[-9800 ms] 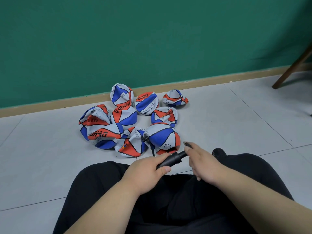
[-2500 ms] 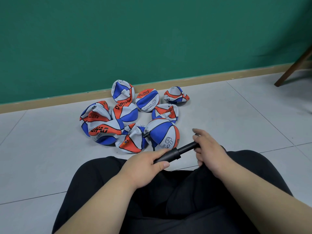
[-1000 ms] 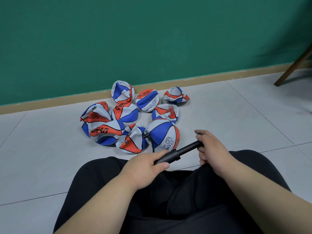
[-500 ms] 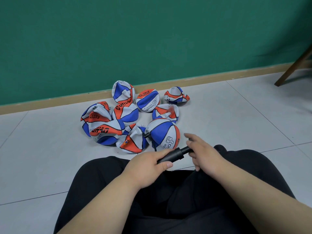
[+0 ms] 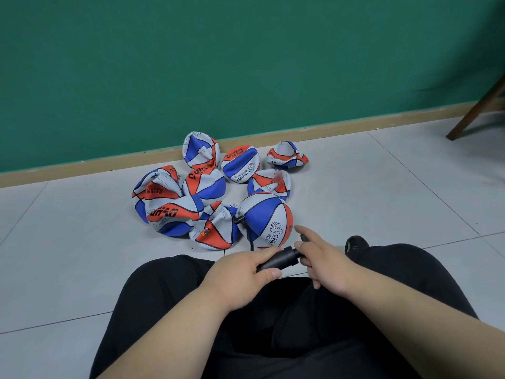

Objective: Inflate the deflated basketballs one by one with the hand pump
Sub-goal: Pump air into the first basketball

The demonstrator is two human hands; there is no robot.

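Black hand pump [image 5: 276, 259] at 6 o'clock in view, over the lap. Barrel clamped in the left hand [image 5: 240, 272] grip. Right hand [image 5: 326, 262] grip is wrapped on the pump handle, index finger straight. Plunger looks pushed right in, almost no rod showing. Hose [image 5: 249, 237] runs from under the left hand toward 11 o'clock into the valve of the round ball [image 5: 266, 217], which lies on the floor [image 5: 382, 201] just ahead of the knees.

Step, my read: pumping the first ball, bottom of a stroke. It looks near round, no dents on the visible side. Flat balls [image 5: 203, 184] piled against it from 9 to 12 o'clock, roughly eight, all crumpled, so the task is early.

Next move calls for drawing the handle back straight along the barrel axis, barrel steady so the needle doesn't lever in the valve. Squeeze-check soon; if firm, pull the needle and swap to the nearest flat one.

Writing: round ball shows "CHIL" beside a thumbs-up logo, the rest hidden by the right hand. Far ball [image 5: 240, 165] at 12 o'clock reads "CHILDRE". Folded ball [image 5: 175, 214] at 9 o'clock reads "UHAO", start creased away. Chinese print too small to read.
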